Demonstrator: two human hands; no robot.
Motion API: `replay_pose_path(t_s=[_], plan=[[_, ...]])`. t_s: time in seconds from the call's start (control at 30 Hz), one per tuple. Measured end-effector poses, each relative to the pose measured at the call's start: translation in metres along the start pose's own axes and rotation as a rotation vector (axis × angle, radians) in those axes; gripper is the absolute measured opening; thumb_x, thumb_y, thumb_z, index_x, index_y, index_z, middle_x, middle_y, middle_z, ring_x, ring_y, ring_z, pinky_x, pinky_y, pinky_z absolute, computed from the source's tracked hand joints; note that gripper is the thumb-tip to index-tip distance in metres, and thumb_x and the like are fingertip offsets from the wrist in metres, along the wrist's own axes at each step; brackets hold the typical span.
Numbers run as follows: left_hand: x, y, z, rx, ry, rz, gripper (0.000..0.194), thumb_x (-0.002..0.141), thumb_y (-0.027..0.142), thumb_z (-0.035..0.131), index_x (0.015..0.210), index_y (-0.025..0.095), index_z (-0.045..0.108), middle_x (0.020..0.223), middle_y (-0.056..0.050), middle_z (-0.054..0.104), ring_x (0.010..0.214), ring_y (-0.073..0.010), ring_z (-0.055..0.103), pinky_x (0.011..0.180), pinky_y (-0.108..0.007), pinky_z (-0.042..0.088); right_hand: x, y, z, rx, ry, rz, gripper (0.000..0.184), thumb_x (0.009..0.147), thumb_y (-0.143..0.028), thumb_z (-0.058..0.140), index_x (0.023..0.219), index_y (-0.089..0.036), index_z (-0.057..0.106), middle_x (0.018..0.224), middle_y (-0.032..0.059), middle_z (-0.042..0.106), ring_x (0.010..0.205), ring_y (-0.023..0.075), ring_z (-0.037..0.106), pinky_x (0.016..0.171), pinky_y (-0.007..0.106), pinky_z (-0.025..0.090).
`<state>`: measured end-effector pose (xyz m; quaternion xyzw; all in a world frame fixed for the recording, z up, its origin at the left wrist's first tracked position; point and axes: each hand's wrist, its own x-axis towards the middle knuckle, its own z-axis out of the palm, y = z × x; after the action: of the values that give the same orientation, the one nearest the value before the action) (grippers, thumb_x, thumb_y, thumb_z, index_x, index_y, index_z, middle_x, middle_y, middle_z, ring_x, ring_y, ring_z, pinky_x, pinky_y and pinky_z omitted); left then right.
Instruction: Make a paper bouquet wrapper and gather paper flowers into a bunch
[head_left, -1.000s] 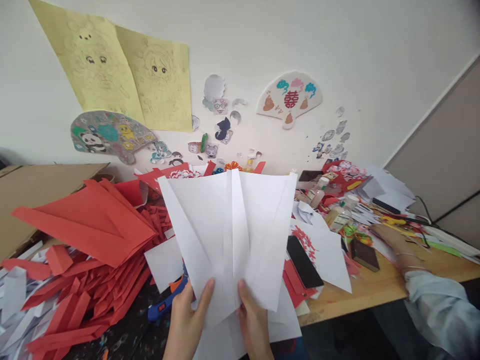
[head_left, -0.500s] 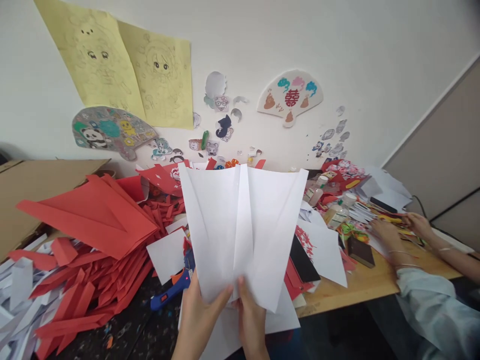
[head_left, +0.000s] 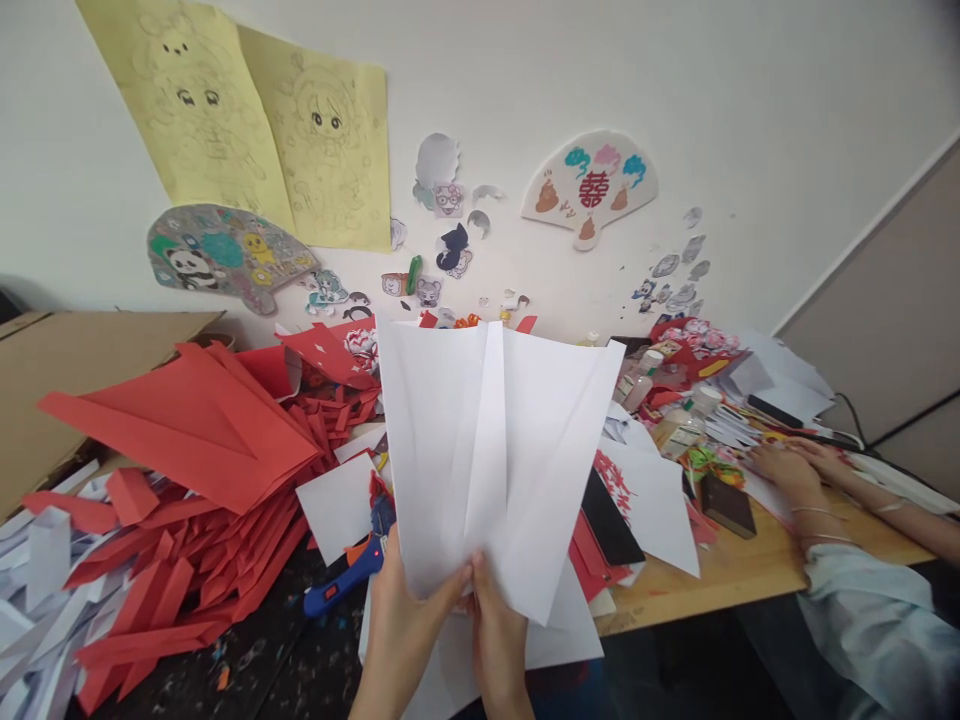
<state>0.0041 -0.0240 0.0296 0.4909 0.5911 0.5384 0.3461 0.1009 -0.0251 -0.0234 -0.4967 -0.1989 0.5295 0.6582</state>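
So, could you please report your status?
Left hand, right hand: both gripping folded white paper, lower end. Paper creased down its middle. Blue plastic glue gun beside left hand.

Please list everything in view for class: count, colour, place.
folded paper: at least one, white, held
folded sheets: several, red, left
paper strips: many, red and white, left
cardboard box: one, brown, far left
glue gun: one, blue, left
drawings: two, yellow, wall
fan shapes: two, multicoloured, wall
cutouts: many, mixed, wall
bottles: two or more, clear, right
flat object: one, black, right
table: one, tan, right
clutter: uncounted, mixed, right
co-worker's hands: two, bare, right
left hand, right hand: two, bare, front
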Motion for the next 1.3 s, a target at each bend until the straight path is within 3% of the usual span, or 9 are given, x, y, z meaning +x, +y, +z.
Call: replay_pose_path(t_s=[0.13,0.33,0.6,0.8,0.93,1.0,1.07,1.17,1.3], plan=[[0.002,-0.003,0.0,0.027,0.015,0.026,0.067,0.07,0.045,0.077,0.127,0.018,0.055,0.114,-0.01,0.068,0.117,-0.0355,0.06,0.089,-0.043,0.055,0.002,0.004,0.0,0.064,-0.022,0.069,0.063,0.066,-0.053,0.083,0.11,-0.012,0.065,0.089,0.0067,0.067,0.079,0.0191,0.062,0.052,0.024,0.048],[0.004,-0.009,-0.001,-0.018,0.005,0.037,0.062,0.076,0.045,0.074,0.128,0.017,0.056,0.127,-0.013,0.065,0.119,-0.0327,0.061,0.093,-0.042,0.054,0.002,-0.004,0.001,0.067,-0.009,0.097,0.075,0.067,-0.052,0.083,0.125,-0.012,0.056,0.103,0.0074,0.065,0.079,0.0155,0.058,0.054,0.023,0.047],[0.008,-0.014,-0.005,-0.099,-0.02,-0.002,0.044,0.075,0.048,0.073,0.103,0.013,0.069,0.102,-0.012,0.076,0.094,-0.0321,0.072,0.077,-0.04,0.061,-0.001,-0.015,0.002,0.088,0.01,0.092,0.093,0.065,-0.049,0.084,0.142,-0.014,0.046,0.113,0.0107,0.065,0.083,0.0182,0.062,0.055,0.024,0.047],[0.008,-0.015,-0.006,-0.061,-0.066,0.019,0.04,0.077,0.048,0.072,0.098,0.013,0.072,0.098,-0.011,0.078,0.091,-0.0316,0.073,0.076,-0.038,0.061,-0.003,-0.018,0.001,0.05,0.002,0.092,0.082,0.065,-0.052,0.083,0.131,-0.01,0.056,0.092,0.0085,0.068,0.081,0.02,0.063,0.054,0.024,0.047],[0.007,-0.014,-0.008,-0.082,-0.088,0.004,0.04,0.08,0.05,0.068,0.096,0.014,0.073,0.097,-0.011,0.078,0.09,-0.0317,0.073,0.073,-0.038,0.061,-0.004,-0.019,-0.003,0.038,0.025,0.084,0.096,0.063,-0.054,0.084,0.142,-0.016,0.045,0.119,0.0116,0.063,0.095,0.0237,0.064,0.058,0.025,0.051],[0.007,-0.013,-0.01,-0.096,-0.042,0.013,0.041,0.08,0.05,0.068,0.097,0.014,0.073,0.099,-0.011,0.077,0.092,-0.0316,0.072,0.076,-0.039,0.06,-0.002,-0.019,-0.009,0.013,0.061,0.085,0.09,0.064,-0.057,0.083,0.137,-0.016,0.049,0.114,0.0108,0.064,0.087,0.0215,0.064,0.059,0.026,0.051],[0.009,-0.013,-0.013,-0.104,0.01,0.017,0.041,0.079,0.051,0.069,0.096,0.014,0.073,0.098,-0.011,0.077,0.093,-0.0318,0.072,0.079,-0.039,0.06,0.002,-0.021,-0.017,-0.022,0.061,0.056,0.069,0.067,-0.058,0.08,0.117,-0.014,0.06,0.092,0.0067,0.066,0.072,0.0165,0.059,0.056,0.025,0.048],[0.012,-0.015,-0.019,-0.111,0.038,0.011,0.041,0.077,0.051,0.071,0.092,0.013,0.074,0.094,-0.011,0.078,0.091,-0.0321,0.072,0.076,-0.039,0.06,0.008,-0.032,-0.028,-0.082,-0.085,-0.065,0.044,0.076,-0.055,0.075,0.083,-0.013,0.064,0.069,0.0016,0.057,0.06,0.0105,0.046,0.053,0.022,0.04],[0.016,-0.017,-0.024,-0.138,0.025,-0.007,0.043,0.075,0.053,0.072,0.089,0.013,0.075,0.089,-0.011,0.078,0.087,-0.0325,0.073,0.072,-0.038,0.06,0.013,-0.048,-0.034,-0.181,-0.222,-0.124,0.042,0.078,-0.052,0.073,0.085,-0.011,0.067,0.071,0.0031,0.057,0.062,0.0106,0.045,0.053,0.02,0.038]])
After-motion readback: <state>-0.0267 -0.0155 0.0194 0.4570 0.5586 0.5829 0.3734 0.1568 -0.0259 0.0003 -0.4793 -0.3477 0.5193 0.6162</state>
